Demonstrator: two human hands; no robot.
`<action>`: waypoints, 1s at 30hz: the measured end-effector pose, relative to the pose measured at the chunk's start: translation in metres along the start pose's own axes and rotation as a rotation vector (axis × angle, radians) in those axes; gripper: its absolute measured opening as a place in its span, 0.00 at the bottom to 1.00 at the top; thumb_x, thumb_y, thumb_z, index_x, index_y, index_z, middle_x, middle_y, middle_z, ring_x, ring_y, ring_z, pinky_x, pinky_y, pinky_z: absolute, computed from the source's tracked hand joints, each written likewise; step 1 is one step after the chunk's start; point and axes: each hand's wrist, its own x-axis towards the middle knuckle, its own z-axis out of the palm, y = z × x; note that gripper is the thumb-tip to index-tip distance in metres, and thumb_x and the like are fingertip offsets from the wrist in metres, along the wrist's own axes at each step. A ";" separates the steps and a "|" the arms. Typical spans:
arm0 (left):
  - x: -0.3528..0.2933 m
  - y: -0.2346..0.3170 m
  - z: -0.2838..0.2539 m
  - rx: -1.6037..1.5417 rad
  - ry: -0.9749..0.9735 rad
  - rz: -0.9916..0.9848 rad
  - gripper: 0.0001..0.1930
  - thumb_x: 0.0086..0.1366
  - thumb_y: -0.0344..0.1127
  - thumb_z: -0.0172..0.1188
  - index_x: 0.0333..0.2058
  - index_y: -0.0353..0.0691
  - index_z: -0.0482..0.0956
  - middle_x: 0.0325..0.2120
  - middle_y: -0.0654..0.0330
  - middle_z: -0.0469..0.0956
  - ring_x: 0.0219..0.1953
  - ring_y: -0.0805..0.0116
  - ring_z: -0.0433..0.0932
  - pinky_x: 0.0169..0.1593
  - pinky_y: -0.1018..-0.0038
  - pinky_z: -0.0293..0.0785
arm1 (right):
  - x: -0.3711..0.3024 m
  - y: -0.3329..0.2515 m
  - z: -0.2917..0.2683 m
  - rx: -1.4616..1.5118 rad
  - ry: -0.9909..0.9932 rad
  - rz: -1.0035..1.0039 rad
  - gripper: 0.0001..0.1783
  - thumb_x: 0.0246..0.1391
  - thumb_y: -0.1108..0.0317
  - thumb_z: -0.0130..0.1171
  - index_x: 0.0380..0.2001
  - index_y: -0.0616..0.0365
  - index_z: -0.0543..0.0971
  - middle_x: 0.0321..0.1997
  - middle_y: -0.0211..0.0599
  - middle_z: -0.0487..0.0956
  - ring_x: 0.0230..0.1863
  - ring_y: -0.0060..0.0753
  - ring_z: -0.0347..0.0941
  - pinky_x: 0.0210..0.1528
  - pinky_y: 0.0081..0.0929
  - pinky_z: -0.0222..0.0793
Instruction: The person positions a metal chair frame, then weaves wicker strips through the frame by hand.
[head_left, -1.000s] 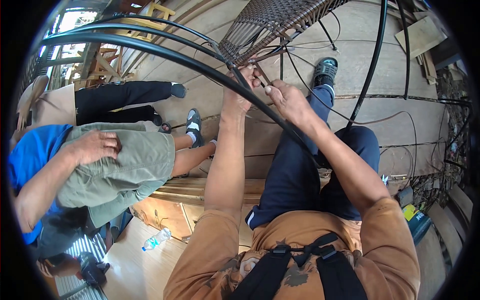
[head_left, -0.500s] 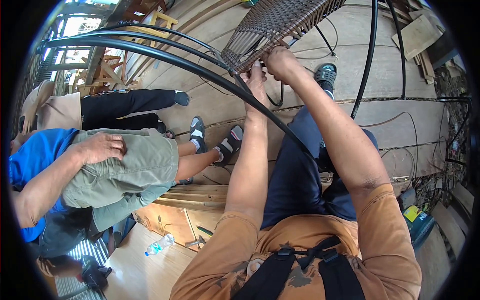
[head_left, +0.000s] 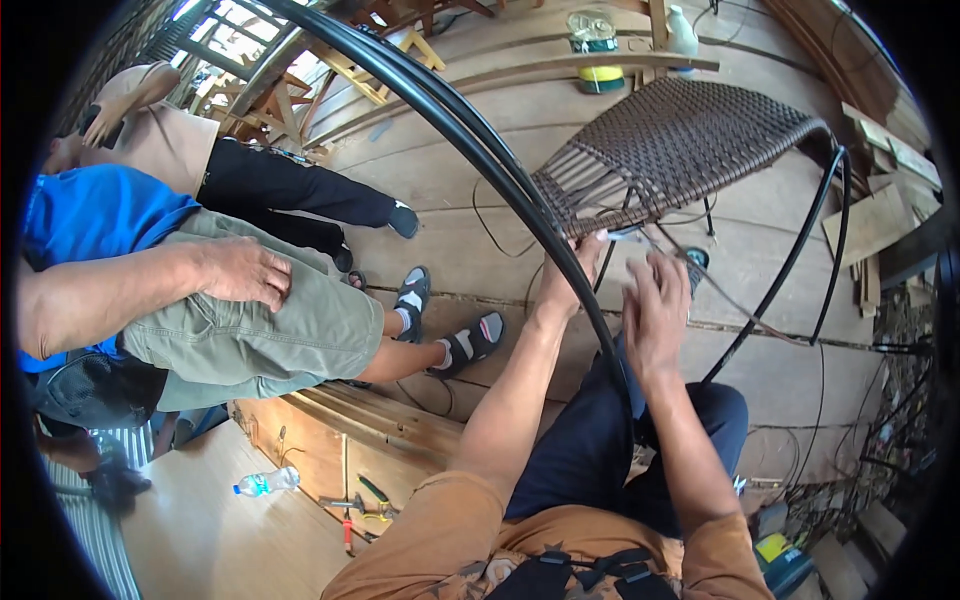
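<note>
A brown woven chair seat (head_left: 700, 130) stands before me on a black tubular frame (head_left: 455, 125), with a loosely strung section at its left end. My left hand (head_left: 565, 285) is closed at the near edge of that section, its fingers partly hidden by the frame tube. Closer to me, my right hand (head_left: 657, 305) is raised with bent fingers apart, slightly blurred, and I see nothing held in it. A long brown strand (head_left: 740, 300) trails from the seat edge past the right hand to the right. Something small and pale by the left fingertips is too unclear to name.
People sit along the left, one hand (head_left: 245, 272) resting on green shorts. A wooden surface (head_left: 200, 510) at lower left bears a plastic bottle (head_left: 267, 482), a hammer (head_left: 343, 503) and pliers (head_left: 376, 508). Containers (head_left: 600, 60) stand behind the seat; wood scraps (head_left: 870, 225) lie right.
My right hand has come away from the seat edge toward me, and its fingers have spread. My left hand stays at the edge. The view has shifted, showing more of the seat.
</note>
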 end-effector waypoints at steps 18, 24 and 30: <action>0.013 0.022 0.024 -0.075 0.051 -0.261 0.12 0.53 0.37 0.63 0.34 0.42 0.73 0.18 0.73 0.63 0.12 0.85 0.56 0.13 0.88 0.49 | -0.010 0.136 0.189 1.230 -0.715 0.576 0.15 0.46 0.65 0.52 0.37 0.60 0.73 0.30 0.34 0.74 0.33 0.26 0.67 0.36 0.24 0.63; 0.007 -0.014 0.005 -0.035 0.150 0.030 0.10 0.57 0.41 0.57 0.30 0.41 0.74 0.17 0.72 0.64 0.13 0.85 0.56 0.15 0.86 0.51 | 0.017 0.091 0.108 0.639 -0.507 0.503 0.14 0.50 0.71 0.49 0.40 0.65 0.73 0.32 0.35 0.76 0.35 0.23 0.68 0.37 0.23 0.65; -0.062 -0.032 0.007 0.422 0.078 -0.087 0.13 0.62 0.40 0.49 0.26 0.35 0.74 0.14 0.70 0.63 0.18 0.82 0.60 0.21 0.81 0.57 | -0.012 0.039 0.079 0.820 -0.250 0.698 0.17 0.54 0.64 0.49 0.43 0.65 0.72 0.29 0.34 0.75 0.28 0.23 0.68 0.32 0.21 0.65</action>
